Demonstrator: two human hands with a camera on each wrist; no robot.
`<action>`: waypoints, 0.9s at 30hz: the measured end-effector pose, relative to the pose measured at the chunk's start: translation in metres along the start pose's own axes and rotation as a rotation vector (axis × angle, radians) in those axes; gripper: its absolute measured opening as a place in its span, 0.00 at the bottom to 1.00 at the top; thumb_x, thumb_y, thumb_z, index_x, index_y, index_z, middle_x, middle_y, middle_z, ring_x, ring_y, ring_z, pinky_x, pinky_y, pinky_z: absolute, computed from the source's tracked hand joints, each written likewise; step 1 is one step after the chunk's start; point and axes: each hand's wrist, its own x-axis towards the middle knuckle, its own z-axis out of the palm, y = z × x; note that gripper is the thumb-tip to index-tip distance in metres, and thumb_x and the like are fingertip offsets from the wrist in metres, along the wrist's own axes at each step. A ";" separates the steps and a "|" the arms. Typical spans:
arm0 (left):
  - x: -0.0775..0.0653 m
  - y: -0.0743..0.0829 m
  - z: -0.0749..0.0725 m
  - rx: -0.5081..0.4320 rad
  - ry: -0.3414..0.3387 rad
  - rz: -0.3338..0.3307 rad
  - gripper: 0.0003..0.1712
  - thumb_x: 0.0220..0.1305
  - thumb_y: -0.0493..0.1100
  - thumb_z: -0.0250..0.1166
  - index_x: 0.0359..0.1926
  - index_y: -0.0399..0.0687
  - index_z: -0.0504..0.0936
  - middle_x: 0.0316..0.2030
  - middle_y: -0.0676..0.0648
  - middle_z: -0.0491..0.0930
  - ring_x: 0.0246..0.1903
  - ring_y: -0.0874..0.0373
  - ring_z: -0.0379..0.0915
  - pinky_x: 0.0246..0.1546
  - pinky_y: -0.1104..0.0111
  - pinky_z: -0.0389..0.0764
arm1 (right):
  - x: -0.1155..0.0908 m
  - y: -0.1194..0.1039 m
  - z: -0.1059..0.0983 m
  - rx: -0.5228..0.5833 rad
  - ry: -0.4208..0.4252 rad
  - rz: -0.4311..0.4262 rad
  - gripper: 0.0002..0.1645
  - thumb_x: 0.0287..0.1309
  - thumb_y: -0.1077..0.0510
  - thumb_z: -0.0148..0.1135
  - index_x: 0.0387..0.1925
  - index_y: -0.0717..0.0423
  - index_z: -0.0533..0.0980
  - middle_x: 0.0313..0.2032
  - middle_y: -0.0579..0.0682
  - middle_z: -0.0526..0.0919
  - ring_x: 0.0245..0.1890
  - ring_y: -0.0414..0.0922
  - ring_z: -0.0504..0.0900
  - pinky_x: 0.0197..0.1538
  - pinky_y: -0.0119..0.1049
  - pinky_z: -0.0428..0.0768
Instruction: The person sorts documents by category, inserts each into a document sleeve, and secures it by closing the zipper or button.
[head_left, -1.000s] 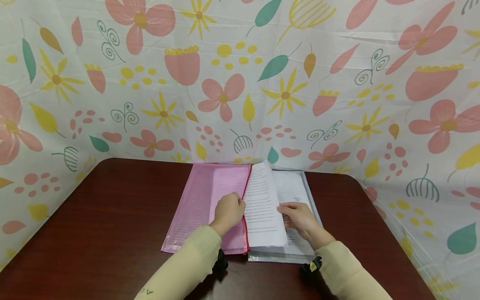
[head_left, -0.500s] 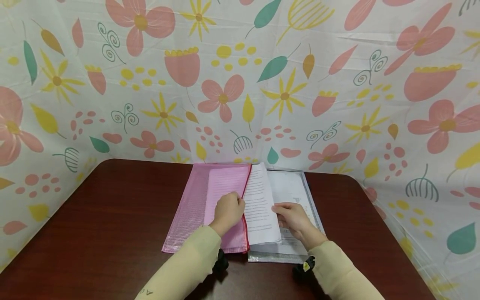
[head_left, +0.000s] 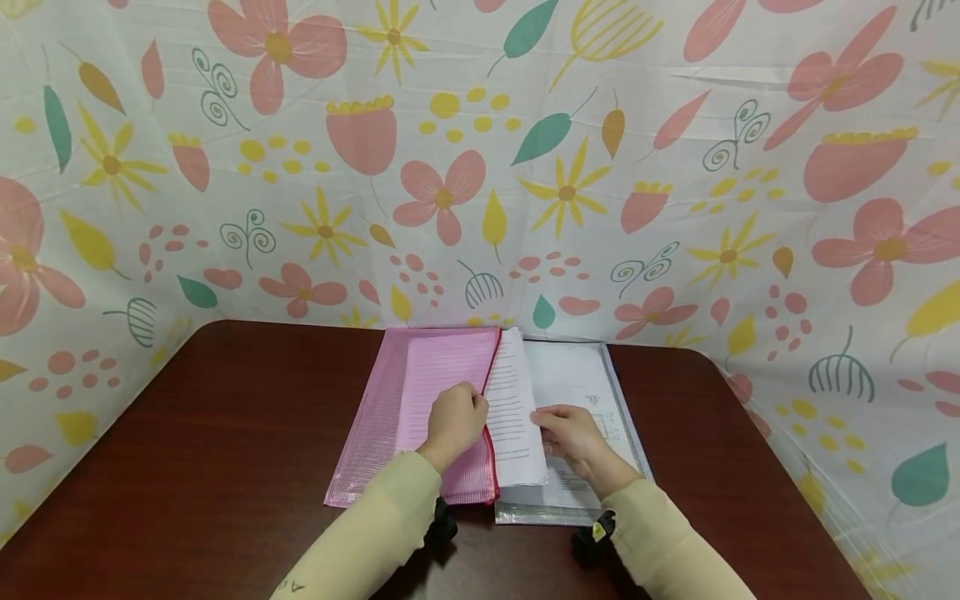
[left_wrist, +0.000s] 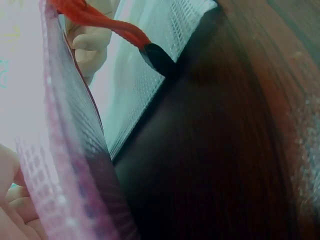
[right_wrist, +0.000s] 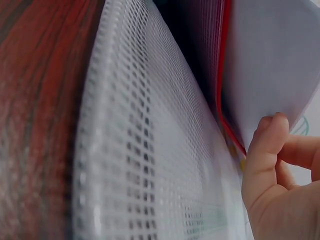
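Plainly, the head view centres on a pink mesh folder (head_left: 369,433) lying on the dark surface (head_left: 225,467), its red edge (head_left: 492,475) on the right side. The left hand (head_left: 457,421) is curled at that edge, seemingly gripping the folder's upper layer. Printed sheets (head_left: 517,454) lie partly beneath the pink mesh and partly beyond its right side, where the right hand (head_left: 577,437) pinches their free margin. A clear mesh folder (head_left: 566,375), with paper showing through, lies right of the pink one, under the sheets.

From the left wrist, the pink mesh stands raised beside partly cropped fingers; just what they hold there, I cannot tell. A red zip tail (left_wrist: 127,32) sticks out from the pink folder over the clear one.

From the right wrist, thumb and finger pinch a sheet that tilts up beside the red edge. Should the pink mouth sag, paper corners could snag on that edge; pushed from one pinched spot, the sheets might buckle or fan apart. The loose zip tail could also catch them.
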 end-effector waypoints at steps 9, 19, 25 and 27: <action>0.000 0.002 0.000 -0.022 0.012 0.008 0.11 0.59 0.37 0.54 0.19 0.46 0.73 0.15 0.52 0.69 0.16 0.61 0.61 0.18 0.71 0.63 | -0.001 -0.003 0.010 0.012 -0.013 0.003 0.21 0.60 0.60 0.59 0.49 0.73 0.72 0.28 0.48 0.81 0.26 0.39 0.79 0.28 0.30 0.77; 0.002 0.003 0.002 -0.027 0.037 -0.001 0.10 0.58 0.37 0.55 0.21 0.45 0.76 0.19 0.49 0.76 0.18 0.59 0.66 0.21 0.69 0.68 | 0.002 0.000 0.022 0.032 -0.021 -0.002 0.19 0.58 0.61 0.60 0.47 0.72 0.74 0.28 0.47 0.80 0.26 0.39 0.79 0.28 0.30 0.77; 0.002 0.004 0.001 -0.031 0.044 0.007 0.10 0.58 0.37 0.55 0.20 0.46 0.75 0.17 0.50 0.74 0.18 0.58 0.65 0.20 0.69 0.67 | 0.002 0.000 0.029 0.028 -0.014 -0.002 0.18 0.57 0.61 0.61 0.45 0.71 0.75 0.28 0.47 0.81 0.25 0.39 0.79 0.26 0.29 0.77; 0.001 0.004 0.001 -0.029 0.047 0.012 0.10 0.58 0.37 0.55 0.20 0.46 0.74 0.17 0.50 0.73 0.18 0.58 0.65 0.19 0.69 0.67 | 0.002 0.000 0.031 0.021 -0.007 -0.002 0.17 0.56 0.60 0.62 0.44 0.70 0.76 0.27 0.47 0.80 0.24 0.39 0.78 0.25 0.29 0.76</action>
